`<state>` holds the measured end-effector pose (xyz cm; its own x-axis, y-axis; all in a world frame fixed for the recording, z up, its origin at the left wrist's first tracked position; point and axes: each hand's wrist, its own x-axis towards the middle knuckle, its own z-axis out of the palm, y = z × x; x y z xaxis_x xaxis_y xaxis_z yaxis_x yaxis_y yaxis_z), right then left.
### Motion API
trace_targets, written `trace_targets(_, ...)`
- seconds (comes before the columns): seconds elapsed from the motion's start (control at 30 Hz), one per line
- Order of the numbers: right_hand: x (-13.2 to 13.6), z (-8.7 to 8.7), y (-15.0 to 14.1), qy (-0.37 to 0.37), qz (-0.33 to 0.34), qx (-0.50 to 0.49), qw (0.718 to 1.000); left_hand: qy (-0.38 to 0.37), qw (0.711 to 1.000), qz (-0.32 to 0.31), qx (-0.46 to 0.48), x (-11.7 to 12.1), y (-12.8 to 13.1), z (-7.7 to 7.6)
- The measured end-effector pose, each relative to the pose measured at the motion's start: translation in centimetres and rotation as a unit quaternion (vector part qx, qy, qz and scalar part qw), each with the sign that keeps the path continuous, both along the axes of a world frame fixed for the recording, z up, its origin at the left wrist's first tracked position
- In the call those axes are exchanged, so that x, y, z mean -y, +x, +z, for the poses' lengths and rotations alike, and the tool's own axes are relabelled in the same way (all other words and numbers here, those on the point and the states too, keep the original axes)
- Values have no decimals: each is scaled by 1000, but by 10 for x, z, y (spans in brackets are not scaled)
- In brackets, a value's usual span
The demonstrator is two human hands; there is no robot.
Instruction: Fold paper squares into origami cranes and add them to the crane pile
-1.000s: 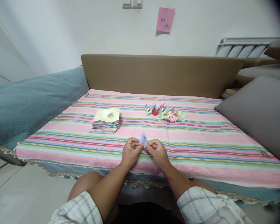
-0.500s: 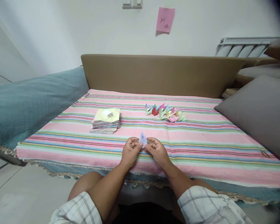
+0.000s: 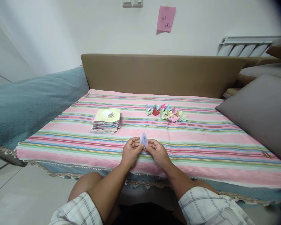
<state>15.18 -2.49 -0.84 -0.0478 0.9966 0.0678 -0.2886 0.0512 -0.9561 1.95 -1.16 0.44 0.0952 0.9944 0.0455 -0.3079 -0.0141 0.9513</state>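
Note:
A small pale lavender piece of folded paper (image 3: 144,139) stands upright between my two hands, its narrow tip pointing away from me. My left hand (image 3: 131,151) pinches its lower left side between thumb and fingers. At the lower right side, my right hand (image 3: 157,152) grips it the same way. Both thumbs press near its bottom edge, and the fingertips behind the paper are partly hidden. Beyond my hands lies a cluster of colourful folded paper cranes (image 3: 164,113). To the left sits a thick stack of square paper sheets (image 3: 105,125).
A white plug adapter (image 3: 108,113) rests on the stack. The striped cloth (image 3: 67,134) covers the sofa seat, with a brown backrest (image 3: 154,75) behind. A blue armrest (image 3: 37,97) bounds the left, a grey cushion (image 3: 259,109) the right. A small brown item (image 3: 267,154) lies near the cushion.
The folded paper shifts slightly left and then back right, turning a little between my fingers. Both hands keep hold of it. The cranes and the stack stay in place.

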Motion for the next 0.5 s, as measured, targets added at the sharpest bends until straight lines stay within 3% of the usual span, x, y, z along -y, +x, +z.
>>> trace_targets(0.27, 2, 10, 1, 22, -15, 9, 1000, 20, 999, -33, -28, 1, -2, -1)
trace_targets(0.5, -2, 1, 6, 10, -24, 21, 999, 13, 995, -79, -64, 5, -1, -1)
